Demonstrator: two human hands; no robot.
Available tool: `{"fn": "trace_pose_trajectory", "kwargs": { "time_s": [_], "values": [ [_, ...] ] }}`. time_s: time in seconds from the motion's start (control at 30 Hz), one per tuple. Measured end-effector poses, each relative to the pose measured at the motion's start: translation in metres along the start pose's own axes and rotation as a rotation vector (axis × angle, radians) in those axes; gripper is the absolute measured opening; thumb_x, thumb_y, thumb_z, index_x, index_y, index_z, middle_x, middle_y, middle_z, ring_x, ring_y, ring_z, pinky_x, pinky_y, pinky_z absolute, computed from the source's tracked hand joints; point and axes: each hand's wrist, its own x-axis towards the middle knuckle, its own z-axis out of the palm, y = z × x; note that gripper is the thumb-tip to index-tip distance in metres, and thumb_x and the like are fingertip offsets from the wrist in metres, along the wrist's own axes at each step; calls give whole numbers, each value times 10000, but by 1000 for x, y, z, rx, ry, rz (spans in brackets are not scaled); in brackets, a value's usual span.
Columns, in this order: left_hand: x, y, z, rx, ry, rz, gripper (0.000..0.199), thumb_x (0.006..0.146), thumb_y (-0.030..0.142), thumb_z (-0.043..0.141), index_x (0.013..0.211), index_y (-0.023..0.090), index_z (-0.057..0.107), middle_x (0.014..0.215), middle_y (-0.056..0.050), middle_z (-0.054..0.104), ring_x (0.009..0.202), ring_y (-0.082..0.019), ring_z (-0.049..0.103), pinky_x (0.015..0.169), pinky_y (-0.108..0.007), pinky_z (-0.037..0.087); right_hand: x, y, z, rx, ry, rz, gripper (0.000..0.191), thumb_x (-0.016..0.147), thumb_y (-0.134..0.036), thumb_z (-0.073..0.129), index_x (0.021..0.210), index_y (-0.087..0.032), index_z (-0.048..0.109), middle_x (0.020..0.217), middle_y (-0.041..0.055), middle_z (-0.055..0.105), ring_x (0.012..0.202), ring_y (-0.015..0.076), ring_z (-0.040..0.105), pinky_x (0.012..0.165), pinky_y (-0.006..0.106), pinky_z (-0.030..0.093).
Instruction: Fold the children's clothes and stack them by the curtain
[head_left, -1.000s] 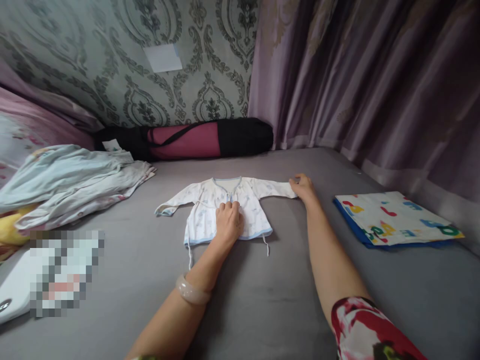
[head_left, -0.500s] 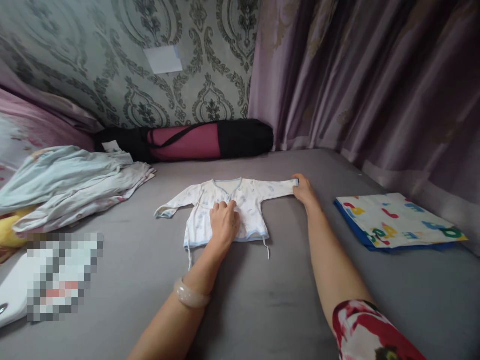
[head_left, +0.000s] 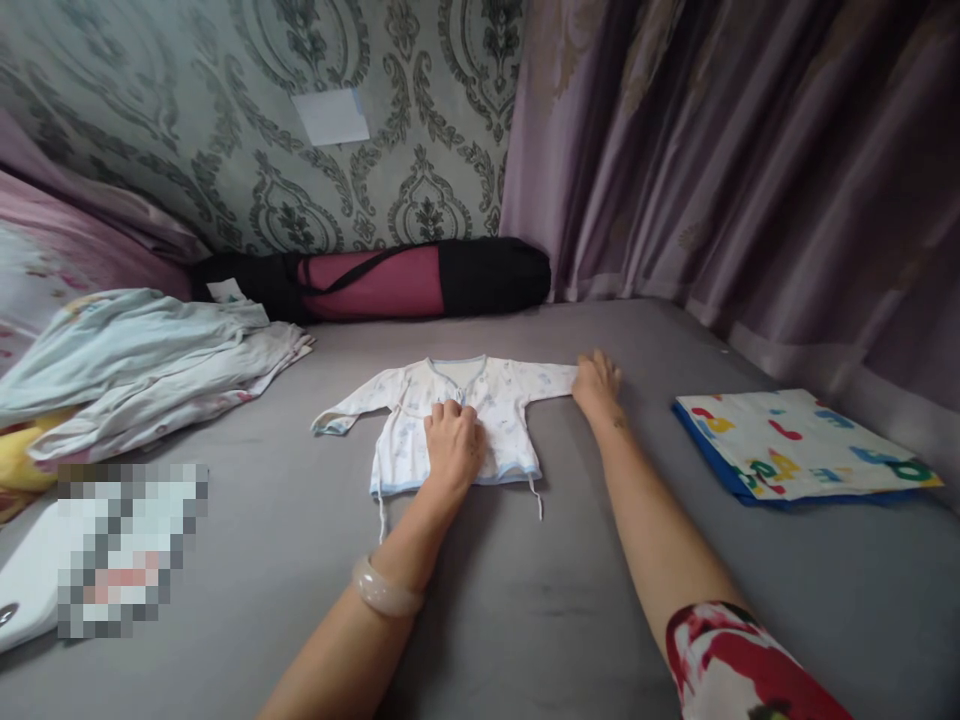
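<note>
- In the head view, one infant wrap shirt [head_left: 506, 415] was seen spread front-up on a grey bedsheet [head_left: 540, 610], its sleeves stretched crosswise as the long axis.
- The shirt's middle was covered by the left hand [head_left: 454, 445], the nearer to its body; the right sleeve-end was overlapped by the right hand [head_left: 598, 382], so the shirt lay to the left of that grip.
- The left grip was held with its fingers curled together on the shirt front; whether fabric was pinched could not be told. Whether the cuff was clamped by the right grip could not be told either, as it was hidden.
- Counted: two hands, one shirt, two sleeves, two hem ties [head_left: 381, 515], one bangle [head_left: 388, 587], one long black-and-maroon bag [head_left: 375, 282], one folded letter-print sheet [head_left: 802, 440].
- The garments in the heap [head_left: 165, 350] could not be counted.
</note>
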Motion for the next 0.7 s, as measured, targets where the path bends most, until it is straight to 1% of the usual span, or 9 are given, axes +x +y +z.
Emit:
{"fn": "trace_pose_trajectory", "kwargs": {
  "time_s": [0.07,0.13,0.2,0.3,0.37,0.47,0.6,0.7],
  "values": [
    [1,1,3,-44,27,76,262,920,250,416,1077,203,620,1141,-98,607,1083,-266,516,895,-394,393,-2,-20,2,29,-25,-165,463,942,-134,284,1339,-108,522,1470,169,415,1357,277,354,1090,440,266],
    [1,2,7,-87,38,183,309,955,280,370,1176,205,572,1264,-90,578,1208,-243,480,1005,-392,357,-4,-39,8,62,-113,-326,488,985,-258,255,1428,-140,425,1541,119,324,1433,253,218,1147,460,162],
    [-1,3,13,-102,5,254,361,969,331,359,1266,203,518,1390,-88,511,1335,-240,393,1101,-409,285,-7,-52,14,80,-226,-410,540,999,-370,221,1479,-156,345,1575,89,253,1459,245,136,1167,470,101],
    [-3,4,19,-83,-93,252,461,971,421,345,1354,190,455,1488,-112,413,1409,-283,303,1147,-483,220,-11,-60,21,72,-356,-421,595,999,-428,168,1520,-150,247,1588,89,205,1462,239,128,1172,467,96],
    [-5,5,20,-75,-146,240,503,972,448,324,1387,182,426,1513,-128,373,1419,-304,286,1147,-522,208,-13,-60,22,58,-388,-413,603,999,-425,152,1528,-143,216,1591,92,188,1463,234,127,1173,467,92],
    [-5,5,18,-81,-191,233,528,970,451,323,1407,167,407,1531,-139,339,1427,-320,263,1144,-560,196,-13,-59,21,51,-387,-409,613,998,-424,144,1529,-126,210,1591,93,183,1464,233,121,1174,469,83],
    [-5,5,15,-88,-210,227,531,970,447,324,1413,164,399,1537,-136,328,1431,-318,254,1143,-572,192,-12,-59,21,71,-374,-406,619,997,-417,144,1520,-97,229,1586,100,197,1462,235,132,1175,462,89],
    [-4,6,14,-90,-212,229,531,971,443,328,1413,158,401,1538,-139,325,1432,-321,253,1143,-577,189,-11,-54,22,72,-336,-334,636,996,-430,143,1505,-65,259,1576,134,220,1456,251,153,1172,467,88]
  ]
}}
